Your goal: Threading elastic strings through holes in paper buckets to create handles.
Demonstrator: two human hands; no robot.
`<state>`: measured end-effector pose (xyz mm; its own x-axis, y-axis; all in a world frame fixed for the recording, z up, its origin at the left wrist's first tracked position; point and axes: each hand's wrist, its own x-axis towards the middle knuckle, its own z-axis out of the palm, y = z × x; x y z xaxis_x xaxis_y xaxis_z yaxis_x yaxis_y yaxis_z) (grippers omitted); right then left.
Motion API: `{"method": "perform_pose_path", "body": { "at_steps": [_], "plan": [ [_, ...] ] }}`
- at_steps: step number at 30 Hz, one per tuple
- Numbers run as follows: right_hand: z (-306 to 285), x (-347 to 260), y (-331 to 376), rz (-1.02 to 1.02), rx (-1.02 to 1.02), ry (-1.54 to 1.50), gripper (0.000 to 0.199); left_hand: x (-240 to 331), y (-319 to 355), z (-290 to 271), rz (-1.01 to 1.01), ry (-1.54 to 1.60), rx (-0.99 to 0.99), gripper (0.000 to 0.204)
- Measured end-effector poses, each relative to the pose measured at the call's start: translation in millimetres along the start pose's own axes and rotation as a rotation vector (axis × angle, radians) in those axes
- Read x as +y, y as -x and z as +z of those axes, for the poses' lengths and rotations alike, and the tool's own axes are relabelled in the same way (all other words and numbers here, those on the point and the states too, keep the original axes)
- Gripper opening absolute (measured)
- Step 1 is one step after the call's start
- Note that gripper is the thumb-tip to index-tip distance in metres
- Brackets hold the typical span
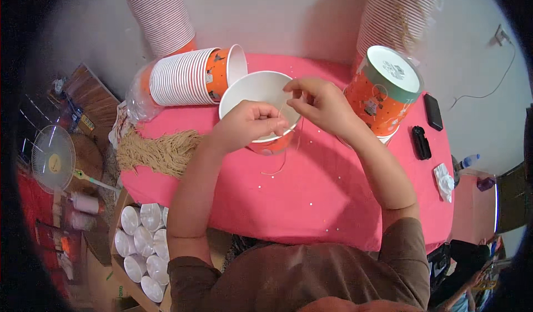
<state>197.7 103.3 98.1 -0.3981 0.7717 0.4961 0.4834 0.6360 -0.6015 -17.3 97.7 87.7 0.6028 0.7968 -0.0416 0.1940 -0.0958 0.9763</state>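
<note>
A paper bucket [261, 90], white inside and orange outside, stands open-topped in front of me on the pink cloth. My left hand [252, 124] is closed at its near rim, thumb and forefinger pinching a thin tan string [273, 174]. Over the bucket's right side is my right hand [319, 103], its fingers curled around another part of that string. One end dangles down past the bucket's outside. The exact grip of the right fingertips is hard to make out. To the left lies a bundle of similar tan strings [161, 152].
A bagged stack of buckets [183, 78] lies back left, and another stack [158, 15] stands behind it. An upside-down orange bucket [383, 92] is at the right, near a black case [421, 143] and a tissue pack [444, 182]. A box of clear cups [145, 242] sits lower left.
</note>
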Motion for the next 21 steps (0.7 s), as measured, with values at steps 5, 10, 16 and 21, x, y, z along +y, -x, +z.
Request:
{"method": "perform_pose_path", "body": {
  "at_steps": [5, 10, 16, 21],
  "plan": [
    [3.8, 1.6, 14.2, -0.394, 0.159, 0.109, 0.017, 1.8, -4.1, -13.6, -0.129, 0.057, 0.068, 0.018],
    [9.4, -3.0, 16.6, -0.512, 0.111, 0.287, 0.018, 0.3, -4.7, -18.1, -0.132, 0.136, -0.007, 0.022],
    [-3.9, -3.2, 20.4, -0.513, 0.072, 0.307, 0.015, -1.3, 2.4, -10.5, -0.027, -0.032, 0.019, 0.021],
    [-11.4, -3.7, 24.5, -0.492, -0.012, 0.251, 0.014, -1.0, 10.8, -10.0, 0.032, -0.186, -0.07, 0.019]
  ]
}}
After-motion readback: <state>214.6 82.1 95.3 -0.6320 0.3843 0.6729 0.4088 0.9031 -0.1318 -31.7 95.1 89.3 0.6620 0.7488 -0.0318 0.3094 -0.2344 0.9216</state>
